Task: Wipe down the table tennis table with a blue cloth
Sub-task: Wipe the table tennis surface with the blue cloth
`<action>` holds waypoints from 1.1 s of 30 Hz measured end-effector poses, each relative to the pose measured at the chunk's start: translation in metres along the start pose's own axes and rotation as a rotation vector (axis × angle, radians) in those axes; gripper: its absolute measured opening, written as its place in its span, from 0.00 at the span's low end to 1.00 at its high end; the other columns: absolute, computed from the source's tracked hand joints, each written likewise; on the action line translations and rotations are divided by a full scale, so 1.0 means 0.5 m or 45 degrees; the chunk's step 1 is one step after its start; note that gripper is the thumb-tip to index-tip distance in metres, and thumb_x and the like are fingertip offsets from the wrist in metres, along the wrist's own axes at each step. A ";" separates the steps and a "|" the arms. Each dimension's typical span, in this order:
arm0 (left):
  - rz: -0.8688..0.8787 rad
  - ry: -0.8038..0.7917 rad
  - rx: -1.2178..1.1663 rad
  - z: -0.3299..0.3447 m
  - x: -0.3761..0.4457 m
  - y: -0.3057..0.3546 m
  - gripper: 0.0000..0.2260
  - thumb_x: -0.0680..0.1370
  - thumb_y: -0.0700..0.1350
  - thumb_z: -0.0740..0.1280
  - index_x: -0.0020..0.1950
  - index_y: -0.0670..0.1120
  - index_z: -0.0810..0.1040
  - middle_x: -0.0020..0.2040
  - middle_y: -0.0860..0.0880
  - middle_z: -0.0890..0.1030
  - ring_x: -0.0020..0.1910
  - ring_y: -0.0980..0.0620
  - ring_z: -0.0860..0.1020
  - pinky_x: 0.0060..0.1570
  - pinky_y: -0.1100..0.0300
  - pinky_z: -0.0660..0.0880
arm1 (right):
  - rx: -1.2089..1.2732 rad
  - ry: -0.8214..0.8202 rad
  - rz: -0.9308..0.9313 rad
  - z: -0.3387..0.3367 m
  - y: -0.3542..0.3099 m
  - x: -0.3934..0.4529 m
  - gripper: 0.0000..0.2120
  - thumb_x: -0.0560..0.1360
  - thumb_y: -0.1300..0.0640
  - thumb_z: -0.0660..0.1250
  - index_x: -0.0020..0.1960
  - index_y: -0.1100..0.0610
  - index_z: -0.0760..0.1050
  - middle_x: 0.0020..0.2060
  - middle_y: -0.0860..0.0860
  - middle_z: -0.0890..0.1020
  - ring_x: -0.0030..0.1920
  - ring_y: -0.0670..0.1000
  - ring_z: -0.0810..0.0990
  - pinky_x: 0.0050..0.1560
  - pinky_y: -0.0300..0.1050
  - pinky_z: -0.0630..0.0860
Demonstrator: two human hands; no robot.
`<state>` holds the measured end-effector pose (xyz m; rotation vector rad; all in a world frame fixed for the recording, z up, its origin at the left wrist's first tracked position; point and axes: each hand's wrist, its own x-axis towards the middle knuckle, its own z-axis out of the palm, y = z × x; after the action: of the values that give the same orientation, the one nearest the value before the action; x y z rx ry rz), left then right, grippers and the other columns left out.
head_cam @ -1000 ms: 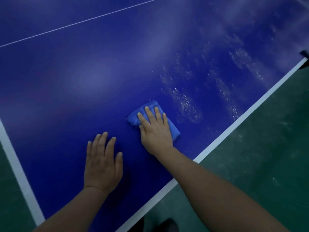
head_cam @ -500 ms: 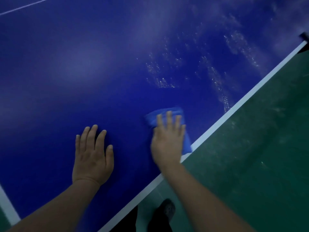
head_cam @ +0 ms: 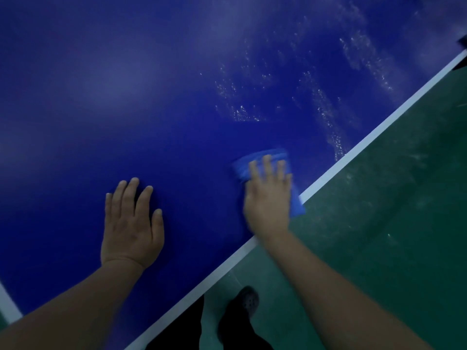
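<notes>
The right hand, fingers flat on the blue cloth, is dragging it back to the table's near edge (droplets beyond are awaiting wiping); the left hand is bracing flat.

A green floor lies beside and below; a dark perforated shoe stands on it.

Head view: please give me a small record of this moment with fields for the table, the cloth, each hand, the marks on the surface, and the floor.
table: dark blue table tennis table with a white edge line
cloth: folded blue cloth, at the table's edge, one corner past the white line
right hand: right hand lies flat on the cloth, fingers straight, blurred
left hand: left hand lies flat on the bare table surface, fingers straight
marks: whitish speckled streaks beyond the cloth
floor: green floor; a dark shoe below the table edge
</notes>
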<state>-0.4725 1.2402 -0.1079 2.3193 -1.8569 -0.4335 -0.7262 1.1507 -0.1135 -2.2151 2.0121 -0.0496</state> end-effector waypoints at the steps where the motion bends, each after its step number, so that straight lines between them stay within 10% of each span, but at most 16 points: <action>1: -0.001 0.001 0.008 0.001 0.001 0.000 0.27 0.80 0.54 0.50 0.73 0.39 0.67 0.77 0.40 0.61 0.78 0.42 0.53 0.77 0.42 0.47 | -0.031 -0.068 -0.274 0.009 -0.017 -0.035 0.24 0.80 0.51 0.53 0.75 0.51 0.66 0.77 0.55 0.65 0.77 0.64 0.58 0.75 0.64 0.53; 3: 0.001 -0.006 0.016 0.001 0.000 0.000 0.27 0.80 0.54 0.50 0.73 0.40 0.67 0.77 0.40 0.61 0.78 0.42 0.53 0.77 0.41 0.47 | -0.052 -0.122 -0.505 0.006 0.020 -0.034 0.23 0.79 0.51 0.55 0.74 0.50 0.67 0.76 0.54 0.66 0.77 0.64 0.60 0.75 0.65 0.55; 9: -0.013 -0.059 0.044 -0.002 0.002 0.005 0.28 0.79 0.55 0.50 0.74 0.40 0.65 0.77 0.41 0.59 0.79 0.41 0.52 0.77 0.40 0.46 | 0.019 -0.057 0.303 -0.041 0.161 0.110 0.24 0.84 0.49 0.52 0.79 0.50 0.60 0.80 0.51 0.56 0.80 0.58 0.48 0.78 0.60 0.46; 16: 0.010 -0.038 0.086 0.006 0.001 -0.003 0.27 0.80 0.54 0.51 0.73 0.40 0.67 0.77 0.40 0.61 0.78 0.40 0.55 0.77 0.42 0.46 | 0.053 0.013 -0.052 0.013 -0.106 0.076 0.23 0.81 0.49 0.56 0.75 0.52 0.68 0.77 0.55 0.65 0.77 0.63 0.58 0.75 0.63 0.54; 25: 0.038 -0.079 0.150 -0.001 0.009 -0.007 0.26 0.79 0.54 0.53 0.73 0.41 0.69 0.76 0.40 0.64 0.77 0.42 0.56 0.74 0.44 0.48 | 0.239 -0.064 -0.103 0.039 -0.471 0.369 0.25 0.85 0.45 0.47 0.80 0.49 0.56 0.81 0.52 0.53 0.80 0.59 0.45 0.77 0.61 0.42; 33: 0.026 -0.087 0.110 -0.003 0.007 -0.007 0.27 0.79 0.54 0.53 0.73 0.41 0.69 0.76 0.40 0.64 0.77 0.41 0.57 0.75 0.43 0.48 | 0.203 -0.028 0.233 0.005 -0.281 0.431 0.27 0.84 0.42 0.45 0.81 0.47 0.52 0.81 0.51 0.50 0.80 0.58 0.44 0.77 0.62 0.41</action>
<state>-0.4679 1.2374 -0.1081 2.3665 -1.9667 -0.4436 -0.5654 0.9496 -0.1135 -1.9222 2.1092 -0.1584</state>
